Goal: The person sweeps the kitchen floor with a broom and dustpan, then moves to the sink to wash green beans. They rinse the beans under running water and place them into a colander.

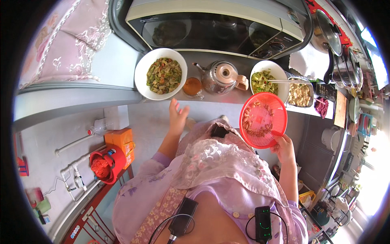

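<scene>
My right hand (pixel 282 148) grips the near rim of a red plastic strainer basket (pixel 277 105). Small brown nuts, apparently peanuts (pixel 248 122), lie scattered over its base. With fingers apart and nothing in it, my left hand (pixel 179 117) is in front of the counter edge. Nearest to it are a white bowl (pixel 140 74) of chopped stir-fried food (pixel 164 75) and a glass cup (pixel 192 87) of amber liquid. Between the bowls stands a metal kettle (pixel 221 77). Beyond the strainer, a second white bowl (pixel 281 71) holds green food, with pale chopsticks (pixel 289 81) across its rim.
A microwave oven (pixel 210 33) backs the counter (pixel 224 98). To the right are a metal tray (pixel 310 91) of pale food pieces, a dark red cloth (pixel 321 107) and lidded pans (pixel 332 33). At left, a red bucket (pixel 114 175) stands by an orange box (pixel 118 137) and wall pipes (pixel 82 155).
</scene>
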{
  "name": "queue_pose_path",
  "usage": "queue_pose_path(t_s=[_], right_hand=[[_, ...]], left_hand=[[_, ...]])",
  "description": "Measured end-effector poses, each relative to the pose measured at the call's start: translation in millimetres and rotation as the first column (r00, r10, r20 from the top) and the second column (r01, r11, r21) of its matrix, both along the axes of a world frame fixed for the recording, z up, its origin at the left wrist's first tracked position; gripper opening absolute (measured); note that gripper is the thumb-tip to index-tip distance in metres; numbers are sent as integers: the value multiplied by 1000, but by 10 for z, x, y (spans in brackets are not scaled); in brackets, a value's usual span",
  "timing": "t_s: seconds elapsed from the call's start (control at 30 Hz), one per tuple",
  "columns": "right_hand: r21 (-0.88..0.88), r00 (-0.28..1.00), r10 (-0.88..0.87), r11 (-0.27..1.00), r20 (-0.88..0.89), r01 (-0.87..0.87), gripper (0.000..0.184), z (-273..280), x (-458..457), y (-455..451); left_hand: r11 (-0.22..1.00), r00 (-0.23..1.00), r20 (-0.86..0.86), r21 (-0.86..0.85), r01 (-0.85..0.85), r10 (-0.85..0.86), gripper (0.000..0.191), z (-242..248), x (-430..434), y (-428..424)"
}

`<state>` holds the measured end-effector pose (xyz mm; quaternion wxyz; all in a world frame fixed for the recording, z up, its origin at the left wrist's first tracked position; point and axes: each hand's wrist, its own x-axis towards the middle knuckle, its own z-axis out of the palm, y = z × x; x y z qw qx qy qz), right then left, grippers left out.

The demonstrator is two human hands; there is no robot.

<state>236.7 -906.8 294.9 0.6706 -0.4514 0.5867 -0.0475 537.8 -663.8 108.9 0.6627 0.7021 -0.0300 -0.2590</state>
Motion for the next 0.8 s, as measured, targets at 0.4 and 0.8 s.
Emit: queue_pose_path(t_s=[0.4,0.8], right_hand=[[-49,999,38,998,-6,-39,23,26,-251,-483],[-73,994,69,995,86,-62,25,-13,-301,-723]], left_hand=[[993,966,252,-113,-31,59,102,100,-84,-886],[995,894,436,-46,-92,103,76,135,-587,-957]])
